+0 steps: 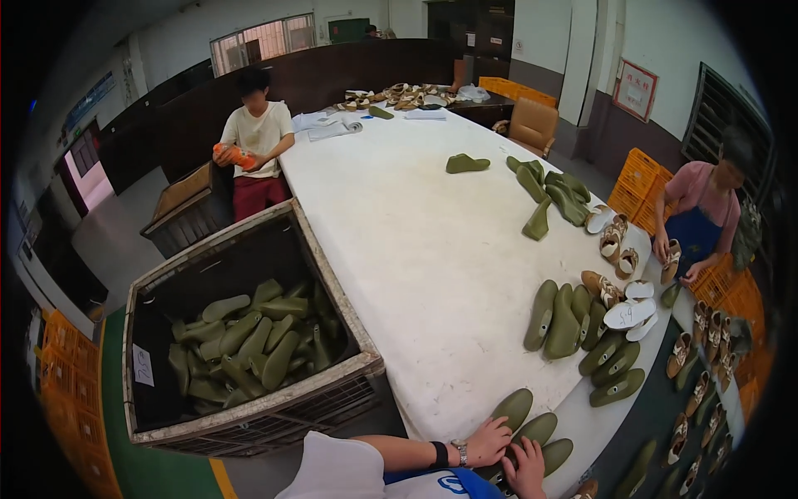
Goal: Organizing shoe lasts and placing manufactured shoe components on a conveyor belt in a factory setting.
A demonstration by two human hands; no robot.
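Several olive-green shoe lasts lie side by side at the table's near edge, with a front one [513, 405], a middle one [537, 427] and a right one [558, 454]. My left hand [486, 441], with a watch and a dark band at the wrist, has its fingers bent over the lasts on the left. Close beside it, my right hand [525, 470] curls its fingers over the heel ends of the middle and right lasts. Both palms hide parts of the lasts beneath them. More lasts [564, 324] stand in a group farther up the table's right side.
A framed bin [249, 432] full of green lasts stands left of the white table [416, 249]. Woven shoe uppers [611, 241] and white insoles [630, 313] lie at right. A co-worker [706, 200] handles a shoe there; another [259, 137] holds something orange at far left.
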